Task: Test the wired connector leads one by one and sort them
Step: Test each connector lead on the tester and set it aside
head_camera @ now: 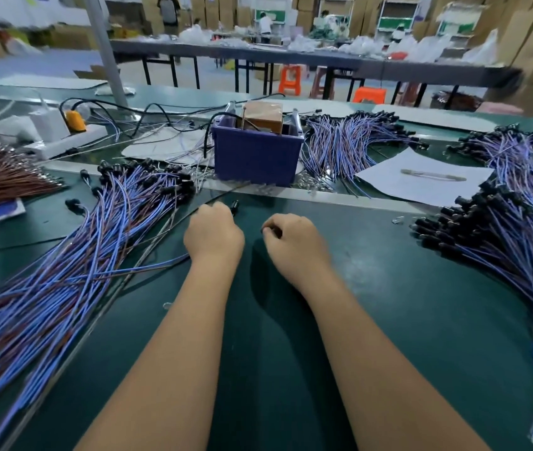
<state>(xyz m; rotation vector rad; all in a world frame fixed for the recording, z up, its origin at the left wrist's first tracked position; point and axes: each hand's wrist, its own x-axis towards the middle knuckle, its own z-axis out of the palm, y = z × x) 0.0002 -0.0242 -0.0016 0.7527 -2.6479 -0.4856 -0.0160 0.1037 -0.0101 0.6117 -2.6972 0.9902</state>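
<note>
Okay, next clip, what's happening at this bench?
A person is working through wired connector leads on a green table. The left hand is curled around a lead, whose black connector pokes out past its fingers. The right hand is curled too, apparently pinching something small and dark. Big piles of blue leads lie to the left and right, with a blue bin straight ahead.

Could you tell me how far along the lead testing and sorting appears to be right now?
Leads lie in piles right and behind the blue bin; which are tested I cannot tell. In hand: the left hand grips a black connector; the right hand is curled, contents unclear. A large pile on the left seemingly awaits.
</note>
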